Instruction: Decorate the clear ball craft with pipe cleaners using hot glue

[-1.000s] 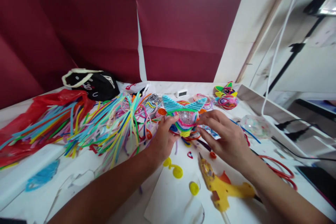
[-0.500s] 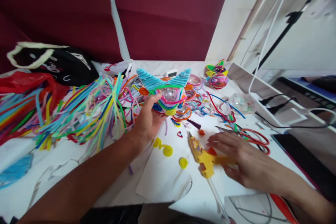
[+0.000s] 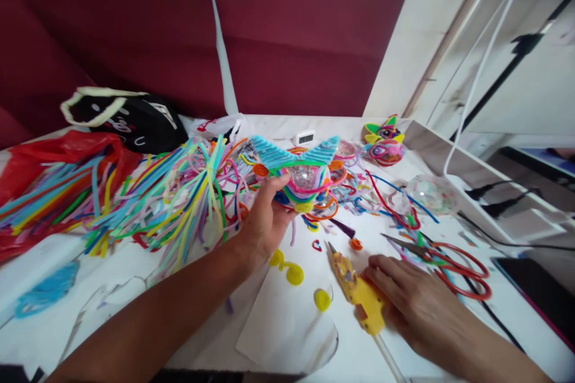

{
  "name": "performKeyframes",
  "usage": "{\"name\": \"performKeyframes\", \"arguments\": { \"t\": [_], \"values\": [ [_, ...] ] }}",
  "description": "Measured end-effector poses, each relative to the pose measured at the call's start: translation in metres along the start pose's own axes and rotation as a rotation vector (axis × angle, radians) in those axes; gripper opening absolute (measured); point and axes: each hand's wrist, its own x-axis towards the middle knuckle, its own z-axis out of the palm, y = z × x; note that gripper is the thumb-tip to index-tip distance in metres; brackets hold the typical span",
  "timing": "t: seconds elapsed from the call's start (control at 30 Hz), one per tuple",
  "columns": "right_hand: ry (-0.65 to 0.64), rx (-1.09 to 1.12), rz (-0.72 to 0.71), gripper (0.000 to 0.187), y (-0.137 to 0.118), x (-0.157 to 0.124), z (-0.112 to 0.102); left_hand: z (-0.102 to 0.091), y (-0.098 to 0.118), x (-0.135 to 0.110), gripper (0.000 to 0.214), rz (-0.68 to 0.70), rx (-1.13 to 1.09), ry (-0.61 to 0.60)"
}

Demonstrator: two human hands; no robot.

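Observation:
My left hand holds up a pipe-cleaner figure by its left side, the thumb in front. Two light-blue pointed pieces rise from it, with a clear dome in the middle and coloured bands beneath. On the right, the fingers of my right hand are closed around the handle of a yellow glue gun, which lies with its nozzle pointing away and a glue stick at its rear. Nearby on the paper are yellow coils and a single yellow disc.
Bundled pipe cleaners and a red bag of more lie left. Red-handled scissors rest beside my right hand. A finished-looking figure, a small clock, a clear ball and a phone are also there.
My right hand has closed around the glue gun's handle and the gun has turned slightly. My left hand still holds the figure. The whole view has shifted a little.

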Motion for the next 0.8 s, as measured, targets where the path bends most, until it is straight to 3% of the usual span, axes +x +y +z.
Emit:
{"name": "performKeyframes", "arguments": {
  "t": [0.23,0.43,0.63,0.8],
  "values": [
    [0.256,0.02,-0.123,0.043,0.015,0.0,-0.018,-0.005,-0.003,0.002,0.033,-0.013,0.011,-0.008],
    [0.238,0.297,-0.014,0.053,0.025,-0.002,-0.028,-0.004,-0.006,-0.001,0.043,-0.002,-0.01,-0.068],
    [0.282,0.686,-0.004,0.047,0.011,0.037,-0.047,-0.001,-0.007,-0.006,0.043,0.011,0.021,-0.087],
    [0.212,0.728,0.027,0.052,0.023,0.038,-0.039,0.001,-0.007,-0.012,0.047,-0.005,0.024,-0.095]
  ]
}}
